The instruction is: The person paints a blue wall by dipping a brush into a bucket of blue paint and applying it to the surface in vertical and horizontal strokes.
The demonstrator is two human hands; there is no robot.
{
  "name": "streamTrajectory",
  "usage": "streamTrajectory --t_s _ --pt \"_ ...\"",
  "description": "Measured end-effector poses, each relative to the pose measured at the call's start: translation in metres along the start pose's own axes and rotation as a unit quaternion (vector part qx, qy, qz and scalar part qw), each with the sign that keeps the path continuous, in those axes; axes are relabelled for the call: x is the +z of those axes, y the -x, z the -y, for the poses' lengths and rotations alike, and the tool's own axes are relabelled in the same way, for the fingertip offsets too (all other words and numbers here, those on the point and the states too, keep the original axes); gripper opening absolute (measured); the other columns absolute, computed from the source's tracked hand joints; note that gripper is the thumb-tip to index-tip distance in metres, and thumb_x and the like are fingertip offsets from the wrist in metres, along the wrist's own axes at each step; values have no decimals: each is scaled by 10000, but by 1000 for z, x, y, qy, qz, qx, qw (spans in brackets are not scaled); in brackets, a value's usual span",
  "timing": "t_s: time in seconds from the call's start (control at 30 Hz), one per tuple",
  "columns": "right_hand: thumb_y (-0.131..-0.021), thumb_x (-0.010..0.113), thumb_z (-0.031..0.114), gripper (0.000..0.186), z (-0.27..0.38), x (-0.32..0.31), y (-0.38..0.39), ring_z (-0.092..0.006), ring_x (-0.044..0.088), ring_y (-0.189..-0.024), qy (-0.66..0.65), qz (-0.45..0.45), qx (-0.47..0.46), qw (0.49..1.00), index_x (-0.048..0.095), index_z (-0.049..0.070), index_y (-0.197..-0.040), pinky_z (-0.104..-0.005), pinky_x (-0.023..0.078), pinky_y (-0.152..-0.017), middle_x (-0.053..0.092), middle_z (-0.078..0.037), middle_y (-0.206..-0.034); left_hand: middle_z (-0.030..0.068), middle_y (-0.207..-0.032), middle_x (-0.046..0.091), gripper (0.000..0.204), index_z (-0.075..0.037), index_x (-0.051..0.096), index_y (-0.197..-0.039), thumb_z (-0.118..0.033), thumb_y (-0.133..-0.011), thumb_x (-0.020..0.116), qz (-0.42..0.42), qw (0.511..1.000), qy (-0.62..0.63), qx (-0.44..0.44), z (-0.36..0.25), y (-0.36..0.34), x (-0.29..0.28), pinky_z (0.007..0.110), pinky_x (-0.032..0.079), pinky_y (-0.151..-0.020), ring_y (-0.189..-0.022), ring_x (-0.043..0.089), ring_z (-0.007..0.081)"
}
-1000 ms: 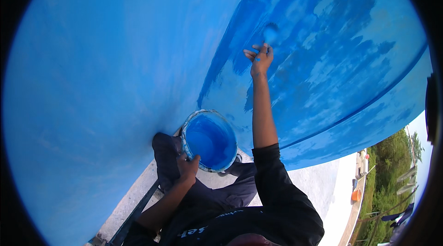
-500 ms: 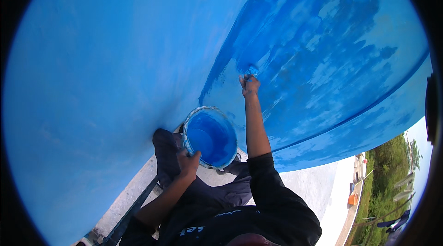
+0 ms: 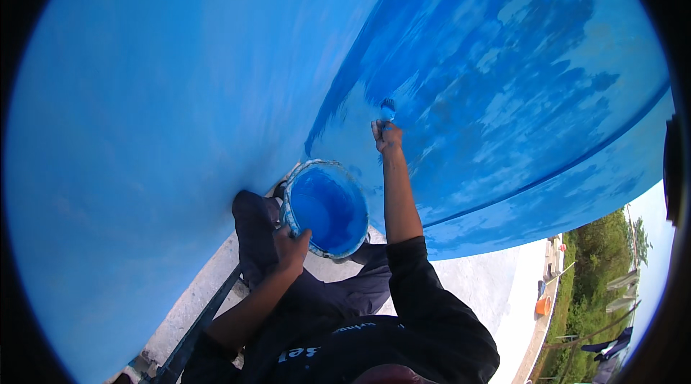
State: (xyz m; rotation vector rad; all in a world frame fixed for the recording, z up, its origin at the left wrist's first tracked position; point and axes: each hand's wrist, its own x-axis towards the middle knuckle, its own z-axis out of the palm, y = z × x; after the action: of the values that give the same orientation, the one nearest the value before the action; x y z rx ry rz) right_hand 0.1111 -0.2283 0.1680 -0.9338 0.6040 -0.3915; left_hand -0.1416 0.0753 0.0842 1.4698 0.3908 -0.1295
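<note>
My right hand (image 3: pixel 389 136) is closed round a paintbrush (image 3: pixel 388 109) whose dark bristles point up against the blue wall (image 3: pixel 468 132). Darker blue strokes cover much of that wall in patches, with lighter blue showing between them. My left hand (image 3: pixel 292 249) grips the near left rim of a paint bucket (image 3: pixel 289 200), thumb over the edge. Blue paint (image 3: pixel 317 213) lies inside the bucket, and its rim is crusted with pale, dried smears. The bucket is tilted toward me, in front of my bent legs.
At the left rises a large, lighter blue surface (image 3: pixel 158 118), meeting the painted wall along a slanting corner. A dark bar (image 3: pixel 205 319) runs beside my left arm. Far right, an orange bucket (image 3: pixel 543 305) stands on a ledge near greenery (image 3: pixel 597 269).
The brush has shifted slightly up and its bristles now show more plainly. Fresh strokes beside it look changed. The bucket and my left hand have moved slightly up and left in view.
</note>
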Motion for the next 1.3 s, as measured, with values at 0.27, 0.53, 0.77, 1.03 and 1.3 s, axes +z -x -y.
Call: streamTrajectory --t_s 0.27,0.53,0.77,1.03,1.3 --pt "-1034 455 173 405 77 78 68 -274 688 -672 83 78 -228 967 395 -106 -1321 -320 604 -502 612 -173 -995 79 -701 623 169 12 649 -801 -130 -736 713 -11 999 -32 -34 -21 4 -14 344 428 -567 -596 568 155" --pt "-1035 469 197 392 33 31 28 -260 685 -698 97 19 -113 989 450 -97 -1292 -292 587 -508 625 -186 -1045 151 -758 672 248 38 669 -814 -183 -715 722 -11 997 -60 -41 -30 9 -11 393 501 -675 -687 647 227" --pt "-1025 483 180 416 6 11 13 -261 683 -811 56 -29 -16 998 436 -112 -1318 -280 598 -553 613 -194 -1101 76 -751 649 153 12 674 -833 -103 -739 710 -6 999 -38 -21 -35 11 -9 360 459 -601 -639 583 155" --pt "-1060 403 244 392 76 67 66 -246 668 -587 106 41 -258 959 447 -81 -1274 -318 534 -432 621 -142 -929 101 -748 658 181 21 670 -822 -126 -724 709 -18 998 -53 -19 -31 11 -13 368 472 -626 -653 606 174" --pt "-1039 451 175 339 -15 -22 3 -227 669 -627 151 -53 11 987 470 -81 -1260 -297 539 -437 642 -173 -997 39 -688 616 117 3 660 -795 -98 -744 689 11 999 20 22 -32 12 -9 315 411 -549 -582 536 112"
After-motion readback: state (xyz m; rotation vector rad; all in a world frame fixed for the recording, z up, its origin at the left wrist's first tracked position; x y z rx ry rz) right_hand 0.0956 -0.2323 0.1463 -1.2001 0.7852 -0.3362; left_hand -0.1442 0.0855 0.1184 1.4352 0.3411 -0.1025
